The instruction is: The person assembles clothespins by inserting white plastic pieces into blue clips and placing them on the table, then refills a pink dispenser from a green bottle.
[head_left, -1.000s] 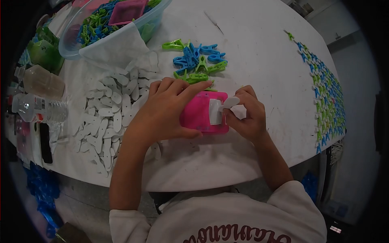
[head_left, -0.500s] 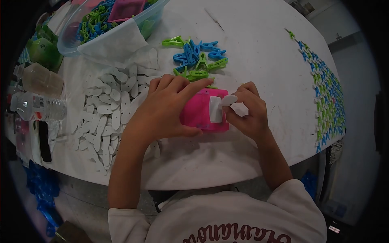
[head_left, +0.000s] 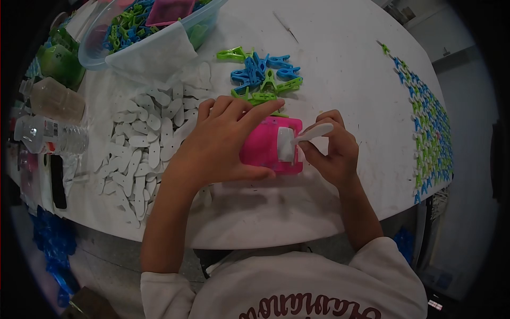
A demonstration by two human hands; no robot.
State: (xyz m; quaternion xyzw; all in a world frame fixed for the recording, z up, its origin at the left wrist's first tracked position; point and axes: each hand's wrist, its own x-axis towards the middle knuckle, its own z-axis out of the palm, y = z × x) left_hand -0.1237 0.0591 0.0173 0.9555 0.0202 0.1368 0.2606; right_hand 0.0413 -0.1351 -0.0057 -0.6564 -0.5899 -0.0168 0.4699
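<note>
A small pink plastic box (head_left: 260, 147) lies on the table in front of me, with a white, slightly curved pad (head_left: 286, 144) at its right end. My left hand (head_left: 210, 146) spans the box's left part, thumb along the near side and index finger reaching past the far side, gripping it. Between the thumb and fingers of my right hand (head_left: 336, 151) is a white, flat, round-ended plastic piece (head_left: 317, 131). Its narrow end points left, right at the edge of the pad. The right hand's lower fingers are curled in.
White round-ended pieces (head_left: 139, 141) lie heaped at the left. Beyond the box are blue and green clothespins (head_left: 260, 72); more fill a translucent blue basin (head_left: 93, 63). Rows of clothespins (head_left: 419, 106) line the right edge. Bottles (head_left: 56, 101) and a thin pointed tool (head_left: 286, 26) also lie about.
The white piece in my right hand has swung, its broad end now pointing up and right. The right hand has shifted slightly right; the left hand stays on the box.
</note>
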